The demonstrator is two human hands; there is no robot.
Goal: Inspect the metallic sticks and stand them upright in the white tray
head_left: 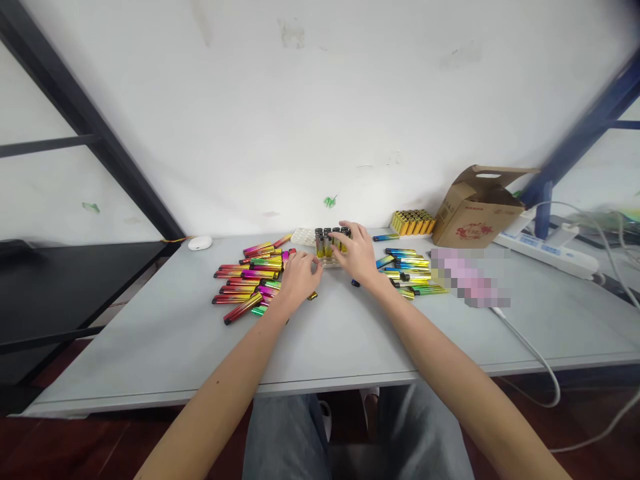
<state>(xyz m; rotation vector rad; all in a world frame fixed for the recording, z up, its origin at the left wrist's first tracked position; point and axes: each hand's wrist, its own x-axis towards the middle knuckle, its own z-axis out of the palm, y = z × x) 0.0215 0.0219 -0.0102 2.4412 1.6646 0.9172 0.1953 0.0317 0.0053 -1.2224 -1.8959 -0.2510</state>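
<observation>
In the middle of the table, lighters [320,245] with dark tops and yellowish lower parts stand upright in close rows in a pale tray [330,263]. My right hand [357,253] is at the right side of these rows, its thumb and fingers spread apart beside the lighters. At the front left of the tray is my left hand [301,277], fingers curled and thumb close to the index finger; what they may hold is hidden. Red, pink and gold lighters [245,283] lie loosely to its left. Blue, yellow and green lighters [410,270] lie beyond my right hand.
A white holed tray [303,237] sits behind the lighters. Yellow lighters stand in a block [413,223] beside an open cardboard box [475,217]. At right are a power strip [550,252], a blurred pink object [467,275] and a white cable [530,350]. A white case [200,243] lies back left.
</observation>
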